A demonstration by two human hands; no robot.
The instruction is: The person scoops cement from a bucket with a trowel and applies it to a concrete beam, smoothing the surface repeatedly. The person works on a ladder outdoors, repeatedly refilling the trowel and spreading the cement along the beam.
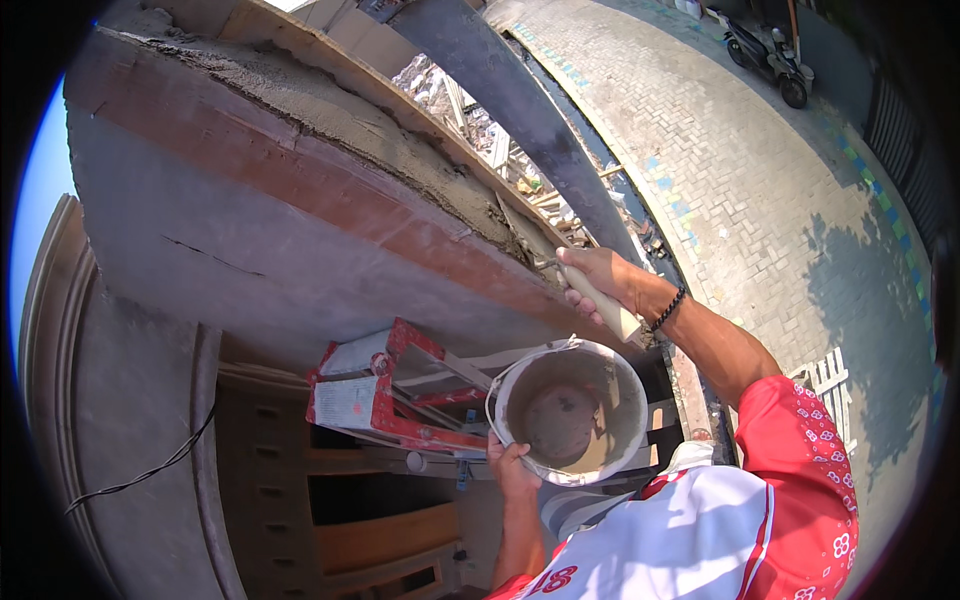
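My left hand [512, 462] grips the rim of a white bucket [622, 432] that holds a little grey mortar at its bottom. My right hand [600, 275] is closed around the pale wooden handle of a trowel [612, 312]; its blade is hidden against the top of the concrete ledge [250, 230]. Wet grey mortar [340, 110] lies along the ledge's upper face, between wooden form boards. A dark beaded bracelet sits on my right wrist.
A red stepladder [400, 395] stands below the bucket. Far below are a brick-paved street [740, 190], a parked motorbike [770, 55], rubble and timber along a drain, a wooden door front and a black cable on the wall at the left.
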